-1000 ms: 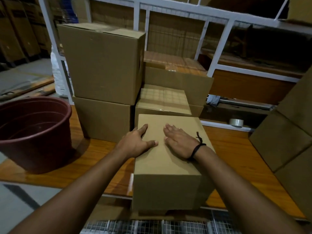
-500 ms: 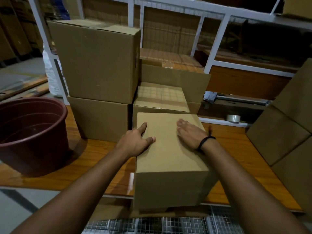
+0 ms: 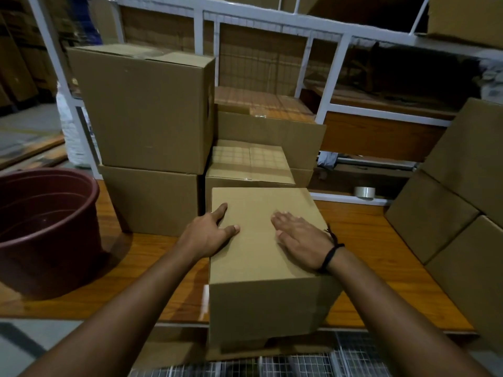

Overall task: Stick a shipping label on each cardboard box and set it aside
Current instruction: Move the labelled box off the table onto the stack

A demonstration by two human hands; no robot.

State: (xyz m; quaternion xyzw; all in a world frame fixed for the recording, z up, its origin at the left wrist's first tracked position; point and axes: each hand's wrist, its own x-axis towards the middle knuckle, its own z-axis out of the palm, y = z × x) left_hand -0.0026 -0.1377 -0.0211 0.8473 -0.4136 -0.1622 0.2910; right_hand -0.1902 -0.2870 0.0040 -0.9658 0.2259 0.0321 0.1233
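2 hands on 1 cardboard box, no shipping label visible on its top or near face. The box sits near-centre on the wooden worktop, its near end overhanging the near edge.

Left hand: on the box's left top edge, index straight and pointing far, thumb laid flat on top. The other fingers go over the left side, hidden.
Right hand: flat on the top panel, fingers spread, palm down, nothing pinched. Black wristband at the wrist.

My read: this is either squaring the box up or smoothing the top before or after a label. I can't tell which.

Doing it well:
- The overhang is the main risk. Keep downward pressure over the part the worktop supports, not the near end, or the box tips toward the person.
- If smoothing, sweep the flat palm from the centre outward and keep the left hand bracing the edge so the box doesn't skate.
- If sliding it aside, the free lane looks to be right of the box. On the left is a stack of 2 boxes, at the far end a taped box touching or nearly so, and further left a maroon tub.
- More boxes are piled at the right edge, so stop short of them.

Tape roll is far right on the shelf rail, well apart from the hands.
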